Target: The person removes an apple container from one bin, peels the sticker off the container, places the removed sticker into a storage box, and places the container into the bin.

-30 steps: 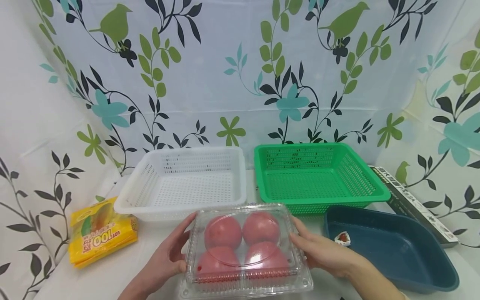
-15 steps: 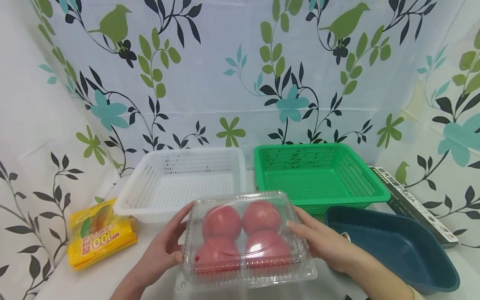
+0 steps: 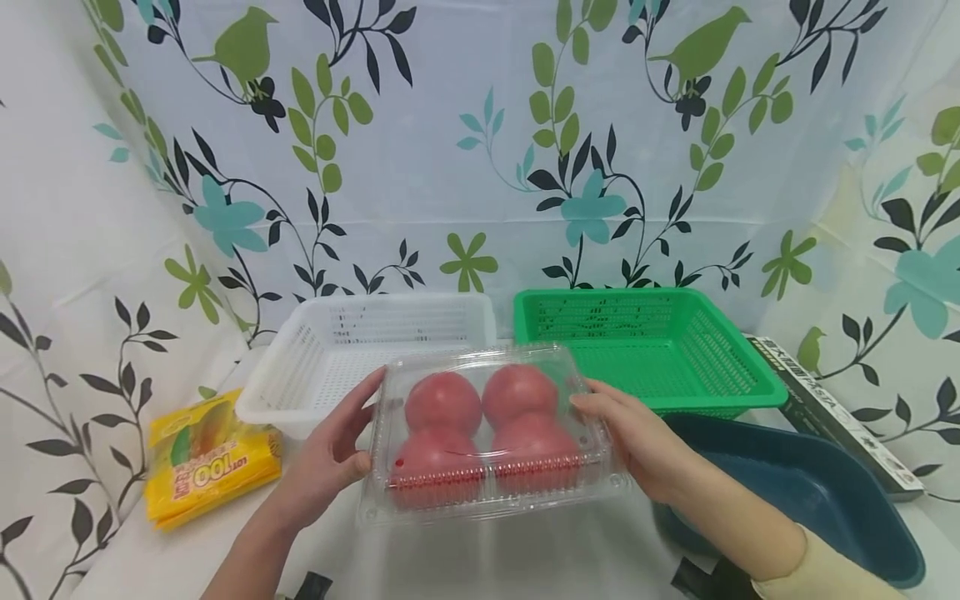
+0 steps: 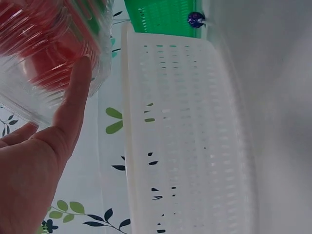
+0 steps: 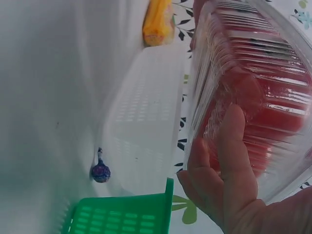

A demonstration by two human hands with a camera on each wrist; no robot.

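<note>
Between both hands a clear plastic clamshell box (image 3: 491,500) is held up, close in front of the baskets. Several red tomatoes (image 3: 442,404) show through its lid. My left hand (image 3: 330,458) grips the box's left side, and in the left wrist view one long finger (image 4: 73,105) lies against the ribbed plastic. On the opposite side my right hand (image 3: 637,437) holds the box, thumb on the upper edge. Fingers of that hand (image 5: 231,151) spread under the ribbed base in the right wrist view. The box's far edge overlaps the white basket (image 3: 251,404) in the head view.
A green basket (image 3: 652,367) stands right of the white one, a dark blue tub (image 3: 817,500) before it. At far right leans a black pasta box (image 3: 836,421); at left lies a yellow packet (image 3: 213,458). A purple-wrapped lollipop (image 5: 100,172) lies by the baskets.
Both hands have raised the clamshell and moved it forward, toward the baskets. The right forearm now covers the small wrapped piece seen in the blue tub earlier.
</note>
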